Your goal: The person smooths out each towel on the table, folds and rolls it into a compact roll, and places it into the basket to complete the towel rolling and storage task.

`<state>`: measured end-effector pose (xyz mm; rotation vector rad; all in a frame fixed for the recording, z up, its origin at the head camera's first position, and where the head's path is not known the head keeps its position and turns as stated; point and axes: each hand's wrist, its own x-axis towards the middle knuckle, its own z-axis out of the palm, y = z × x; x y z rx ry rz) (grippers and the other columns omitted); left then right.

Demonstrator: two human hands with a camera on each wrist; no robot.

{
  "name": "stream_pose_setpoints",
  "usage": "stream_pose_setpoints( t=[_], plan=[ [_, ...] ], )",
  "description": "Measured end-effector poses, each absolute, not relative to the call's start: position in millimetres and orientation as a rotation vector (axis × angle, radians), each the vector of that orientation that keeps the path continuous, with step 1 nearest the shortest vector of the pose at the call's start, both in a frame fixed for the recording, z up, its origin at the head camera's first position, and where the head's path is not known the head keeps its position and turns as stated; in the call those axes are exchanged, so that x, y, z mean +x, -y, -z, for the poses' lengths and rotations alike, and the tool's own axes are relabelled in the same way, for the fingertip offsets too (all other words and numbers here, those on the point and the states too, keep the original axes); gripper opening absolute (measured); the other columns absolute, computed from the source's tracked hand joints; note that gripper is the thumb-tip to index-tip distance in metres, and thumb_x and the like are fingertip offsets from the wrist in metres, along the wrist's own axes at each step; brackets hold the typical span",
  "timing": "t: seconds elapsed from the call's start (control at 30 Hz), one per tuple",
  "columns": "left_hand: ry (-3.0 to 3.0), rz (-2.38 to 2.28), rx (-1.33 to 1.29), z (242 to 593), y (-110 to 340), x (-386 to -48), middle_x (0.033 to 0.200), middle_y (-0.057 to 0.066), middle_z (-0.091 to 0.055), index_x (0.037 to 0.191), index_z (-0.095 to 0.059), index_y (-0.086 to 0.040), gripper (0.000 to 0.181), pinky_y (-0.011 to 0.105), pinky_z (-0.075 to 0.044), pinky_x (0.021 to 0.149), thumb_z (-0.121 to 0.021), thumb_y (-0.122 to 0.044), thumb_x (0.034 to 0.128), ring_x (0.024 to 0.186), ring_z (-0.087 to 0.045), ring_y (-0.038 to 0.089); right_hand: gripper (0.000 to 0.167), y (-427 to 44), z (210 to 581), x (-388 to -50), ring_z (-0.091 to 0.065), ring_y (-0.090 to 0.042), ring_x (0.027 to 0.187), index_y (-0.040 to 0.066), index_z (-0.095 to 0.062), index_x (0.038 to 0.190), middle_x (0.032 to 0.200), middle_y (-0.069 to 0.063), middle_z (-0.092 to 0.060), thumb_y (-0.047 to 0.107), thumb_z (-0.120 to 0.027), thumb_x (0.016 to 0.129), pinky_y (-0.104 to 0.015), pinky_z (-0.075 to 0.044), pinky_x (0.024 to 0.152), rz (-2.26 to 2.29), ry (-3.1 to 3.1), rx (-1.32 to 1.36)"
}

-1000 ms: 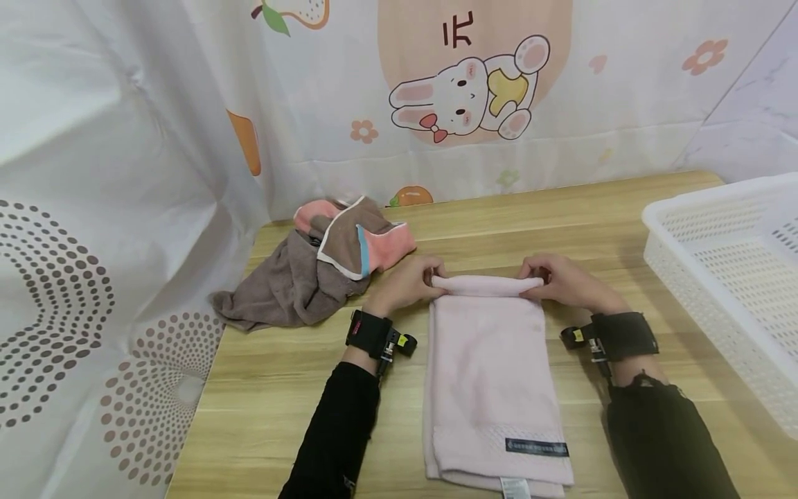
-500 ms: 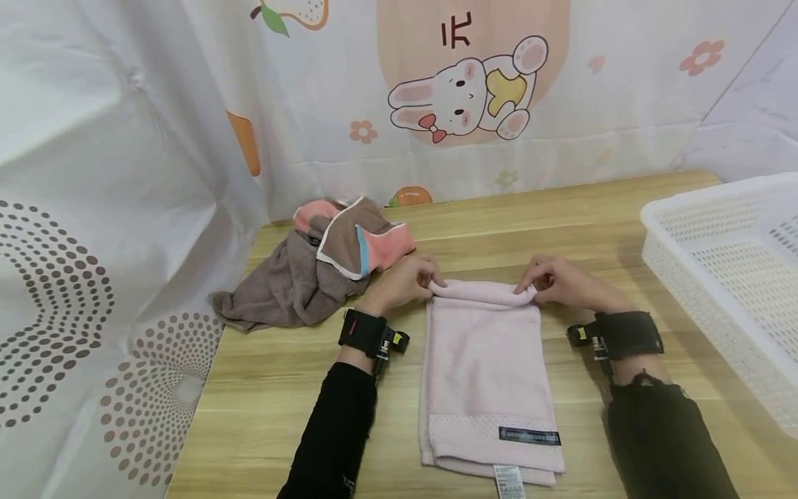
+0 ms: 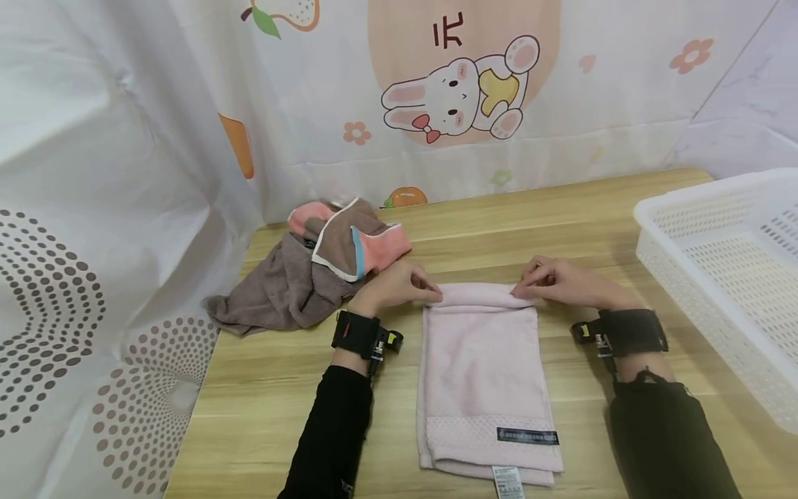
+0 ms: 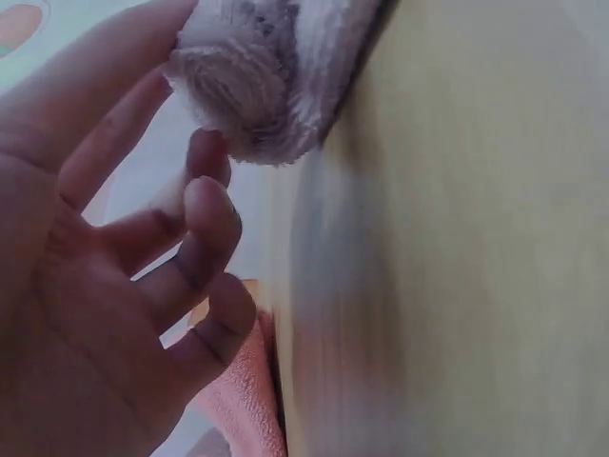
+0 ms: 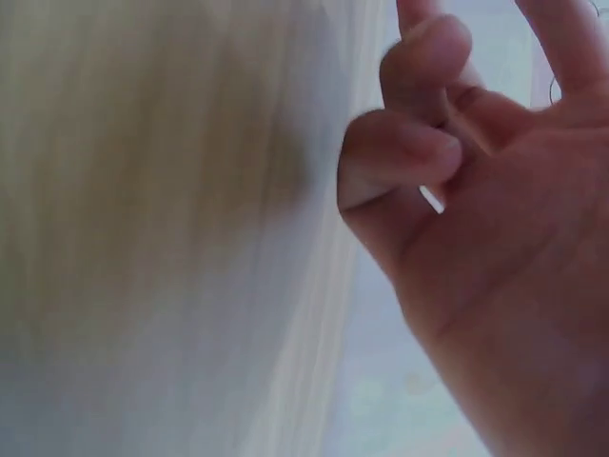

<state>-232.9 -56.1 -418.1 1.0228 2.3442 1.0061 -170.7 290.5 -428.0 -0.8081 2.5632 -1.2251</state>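
A folded pink towel [image 3: 483, 367] lies flat on the wooden table, its far edge rolled into a thick tube; a dark label and a white tag show at the near end. The left hand [image 3: 399, 285] pinches the left end of the roll. At the roll's right end, the right hand [image 3: 561, 283] pinches with thumb and forefinger. The left wrist view shows the spiral end of the rolled towel [image 4: 238, 86] at the fingertips of the left hand [image 4: 124, 248]. In the right wrist view the right hand [image 5: 495, 209] has curled lower fingers; its hold lies outside that view.
A crumpled brown towel with pink and blue trim [image 3: 280, 284] lies at the table's back left. The white perforated basket [image 3: 717, 298] stands at the right. Behind the table [image 3: 249, 409] hangs a printed curtain [image 3: 312, 104].
Both hands have shifted slightly nearer the person with the roll, which looks thicker. The towel's near end has moved a little away from the person and left.
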Motion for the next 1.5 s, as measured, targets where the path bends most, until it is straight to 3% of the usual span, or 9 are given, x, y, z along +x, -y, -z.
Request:
stream_pose_setpoints(
  t=[0.1,0.17,0.33,0.5,0.8,0.97,1.13,1.33,1.5],
  plan=[
    [-2.363,-0.979,1.038,419.8,53.0,-232.7,0.088,-0.004,-0.064,0.087,-0.077,-0.020,0.009,0.024,-0.050,0.071,-0.080,-0.027,0.0848,0.080,-0.059,0.010,0.008,-284.7,426.7,-171.2,-0.049,-0.012,0.081,0.019,-0.078,0.093,0.092,-0.002,-0.057,0.017,-0.078,0.086,-0.022,-0.043,0.068,1.195,-2.570,-0.786],
    [-2.374,-0.942,1.030,419.7,51.6,-232.0,0.089,-0.002,-0.063,0.089,-0.071,-0.016,0.015,0.024,-0.049,0.072,-0.080,-0.027,0.0848,0.081,-0.058,0.011,0.015,-280.9,425.5,-171.7,-0.048,-0.013,0.078,0.015,-0.073,0.093,0.089,-0.003,-0.056,0.020,-0.081,0.082,-0.023,-0.043,0.066,1.169,-2.570,-0.761],
    [-2.355,-0.891,0.956,417.2,49.4,-230.6,0.104,0.003,-0.065,0.110,-0.061,-0.010,0.035,0.025,-0.048,0.086,-0.080,-0.026,0.0856,0.096,-0.059,0.014,0.041,-277.4,421.8,-171.5,-0.053,-0.012,0.080,0.004,-0.066,0.112,0.093,-0.002,-0.064,0.025,-0.082,0.081,-0.025,-0.045,0.069,1.082,-2.555,-0.687],
    [-2.337,-0.836,0.979,417.8,49.0,-232.0,0.119,0.004,-0.066,0.126,-0.064,-0.007,0.045,0.026,-0.047,0.092,-0.077,-0.027,0.0881,0.105,-0.059,0.013,0.036,-276.3,420.6,-172.0,-0.052,-0.011,0.076,0.006,-0.070,0.109,0.090,0.001,-0.064,0.028,-0.081,0.083,-0.024,-0.045,0.067,1.021,-2.537,-0.697],
    [-2.426,-0.904,1.134,412.0,43.1,-231.9,0.098,-0.002,-0.063,0.105,-0.067,-0.013,0.025,0.023,-0.047,0.079,-0.079,-0.013,0.0840,0.089,-0.056,0.010,0.023,-270.3,419.3,-172.8,-0.046,-0.009,0.073,0.014,-0.062,0.096,0.081,0.003,-0.051,0.011,-0.080,0.083,-0.024,-0.040,0.062,1.106,-2.627,-0.894],
    [-2.506,-0.854,1.186,409.0,38.3,-230.4,0.090,-0.002,-0.060,0.095,-0.065,-0.014,0.029,0.023,-0.044,0.076,-0.075,0.004,0.0743,0.085,-0.053,0.012,0.038,-263.0,422.2,-174.2,-0.043,-0.011,0.074,0.016,-0.053,0.088,0.079,0.004,-0.045,-0.011,-0.074,0.071,-0.024,-0.037,0.063,1.089,-2.724,-0.930],
    [-2.556,-0.784,1.206,408.3,36.9,-229.4,0.089,-0.005,-0.062,0.091,-0.067,-0.016,0.031,0.021,-0.042,0.077,-0.075,0.007,0.0708,0.086,-0.053,0.010,0.040,-260.9,423.9,-174.0,-0.042,-0.013,0.075,0.015,-0.052,0.086,0.080,0.002,-0.043,-0.015,-0.071,0.068,-0.025,-0.036,0.064,1.065,-2.740,-0.855],
    [-2.503,-0.748,1.169,394.9,41.1,-223.9,0.100,-0.007,-0.067,0.097,-0.076,-0.016,0.022,0.020,-0.047,0.081,-0.077,-0.002,0.0813,0.092,-0.058,0.006,0.037,-267.6,419.2,-171.6,-0.042,-0.011,0.073,0.016,-0.066,0.093,0.083,0.001,-0.048,-0.014,-0.073,0.072,-0.022,-0.038,0.062,1.108,-2.699,-0.857],
    [-2.437,-0.723,1.143,383.9,44.5,-217.7,0.096,-0.007,-0.070,0.095,-0.080,-0.017,0.007,0.019,-0.050,0.077,-0.075,-0.017,0.0898,0.087,-0.061,0.005,0.025,-275.7,412.3,-167.3,-0.039,-0.010,0.068,0.020,-0.077,0.095,0.080,0.001,-0.049,0.002,-0.080,0.078,-0.022,-0.037,0.058,1.130,-2.635,-0.894]
  ],
)
